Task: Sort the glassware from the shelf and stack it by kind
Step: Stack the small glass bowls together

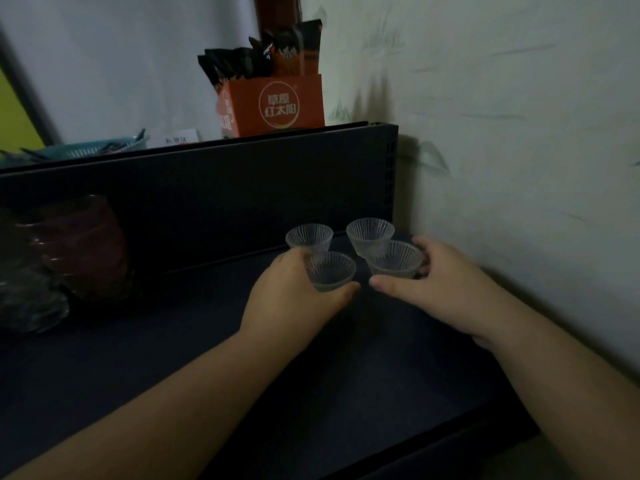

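Forearms reach in from the bottom edge, bare, crossing a wide stretch of dark, matte shelf point(145, 368) that lies open between the near edge and the glassware. The shelf's front lip runs diagonally at lower right, and its right side butts against a pale wall point(519, 133) with faint leaf-like markings. At mid-depth, the left hand point(298, 299) curls round a small clear ribbed glass cup point(330, 271), thumb along its near side and fingers behind it. Just beside it, the right hand point(446, 289) grips a second ribbed cup point(394, 259), thumb stretched along the front, fingers wrapped round the far side close to the wall. Both cups are conical, flaring to a round rim, with fine vertical fluting. Just behind them stand two more of the same kind: a rear left cup point(309, 237) and a rear right cup point(370, 233), the latter touching or overlapping the cup in the right hand; which is hard to tell. Far left, blurred in shadow, sits a stack of dark reddish bowls point(83, 244) beside patterned clear glassware point(27, 299). Behind rises a dark back panel point(207, 202). On the shelf above stand an orange carton point(277, 105) holding dark sachets and a teal basket point(93, 150).
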Action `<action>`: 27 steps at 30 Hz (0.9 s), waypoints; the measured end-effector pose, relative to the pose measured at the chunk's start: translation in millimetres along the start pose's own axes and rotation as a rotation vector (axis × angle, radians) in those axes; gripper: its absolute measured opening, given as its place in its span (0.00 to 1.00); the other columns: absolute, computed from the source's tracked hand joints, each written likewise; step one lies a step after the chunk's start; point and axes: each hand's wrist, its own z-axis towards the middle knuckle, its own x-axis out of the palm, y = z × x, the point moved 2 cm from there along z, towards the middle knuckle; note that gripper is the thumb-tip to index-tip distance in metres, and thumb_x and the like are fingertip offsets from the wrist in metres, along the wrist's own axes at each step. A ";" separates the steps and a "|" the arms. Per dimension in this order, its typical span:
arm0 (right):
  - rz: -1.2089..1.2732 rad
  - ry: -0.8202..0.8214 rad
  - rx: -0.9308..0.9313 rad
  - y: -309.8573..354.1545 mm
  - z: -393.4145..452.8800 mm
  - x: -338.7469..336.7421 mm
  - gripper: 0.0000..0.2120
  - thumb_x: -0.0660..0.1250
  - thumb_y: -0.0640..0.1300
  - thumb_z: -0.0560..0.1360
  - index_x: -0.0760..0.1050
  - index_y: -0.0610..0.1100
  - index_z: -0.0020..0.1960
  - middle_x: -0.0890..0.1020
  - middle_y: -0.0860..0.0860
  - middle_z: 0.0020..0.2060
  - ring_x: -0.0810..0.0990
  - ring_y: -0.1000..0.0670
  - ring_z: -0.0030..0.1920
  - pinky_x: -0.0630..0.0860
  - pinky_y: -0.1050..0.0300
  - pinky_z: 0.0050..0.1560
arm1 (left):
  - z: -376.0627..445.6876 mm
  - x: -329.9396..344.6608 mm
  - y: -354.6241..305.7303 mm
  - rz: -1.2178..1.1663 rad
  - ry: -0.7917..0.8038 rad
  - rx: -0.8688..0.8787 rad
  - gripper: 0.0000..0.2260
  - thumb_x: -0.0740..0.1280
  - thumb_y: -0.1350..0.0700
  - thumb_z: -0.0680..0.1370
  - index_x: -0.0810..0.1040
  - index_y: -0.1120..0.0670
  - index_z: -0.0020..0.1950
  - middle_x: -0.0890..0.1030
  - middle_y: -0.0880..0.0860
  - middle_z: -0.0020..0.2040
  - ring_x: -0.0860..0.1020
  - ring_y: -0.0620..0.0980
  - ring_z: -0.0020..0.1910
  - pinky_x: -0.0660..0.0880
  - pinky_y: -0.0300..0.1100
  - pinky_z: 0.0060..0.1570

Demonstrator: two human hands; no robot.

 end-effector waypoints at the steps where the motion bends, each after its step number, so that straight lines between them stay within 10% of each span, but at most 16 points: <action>1: 0.014 0.032 -0.001 0.6 4.4 0.7 0.63 0.74 0.77 0.49 0.61 0.50 0.77 0.75 0.53 0.68 0.77 0.51 0.63 0.75 0.48 0.63 | -1.0 -1.9 -0.3 -0.015 -0.009 0.005 0.26 0.73 0.32 0.61 0.72 0.37 0.54 0.78 0.40 0.50 0.77 0.37 0.47 0.77 0.39 0.46; 8: 0.022 0.049 -0.107 13.9 12.0 0.7 0.19 0.81 0.57 0.63 0.71 0.55 0.42 0.80 0.59 0.39 0.78 0.63 0.39 0.77 0.59 0.42 | 32.8 -32.3 -11.8 -0.154 -0.208 0.016 0.34 0.77 0.41 0.64 0.71 0.48 0.66 0.74 0.39 0.49 0.74 0.36 0.47 0.68 0.29 0.40; 12: 0.086 -0.010 -0.089 5.2 9.6 -1.2 0.21 0.81 0.58 0.62 0.71 0.57 0.44 0.79 0.61 0.40 0.77 0.63 0.39 0.75 0.63 0.41 | 63.9 -27.1 -8.6 -0.222 -0.233 -0.053 0.36 0.80 0.44 0.62 0.72 0.53 0.66 0.77 0.47 0.55 0.77 0.44 0.52 0.77 0.40 0.49; 17: 0.251 -0.138 -0.078 -7.6 10.9 -6.0 0.43 0.80 0.67 0.52 0.73 0.53 0.63 0.83 0.56 0.52 0.82 0.55 0.49 0.80 0.51 0.52 | 74.4 -6.8 11.4 -0.252 -0.175 -0.133 0.23 0.80 0.46 0.63 0.70 0.42 0.49 0.74 0.40 0.44 0.73 0.37 0.41 0.68 0.31 0.35; 27: 0.425 -0.148 -0.099 21.8 66.8 -5.8 0.28 0.83 0.55 0.61 0.74 0.51 0.56 0.83 0.55 0.46 0.83 0.55 0.47 0.80 0.56 0.47 | 77.7 3.5 26.4 -0.241 -0.072 -0.155 0.41 0.78 0.40 0.62 0.67 0.48 0.70 0.70 0.47 0.65 0.72 0.45 0.60 0.74 0.47 0.59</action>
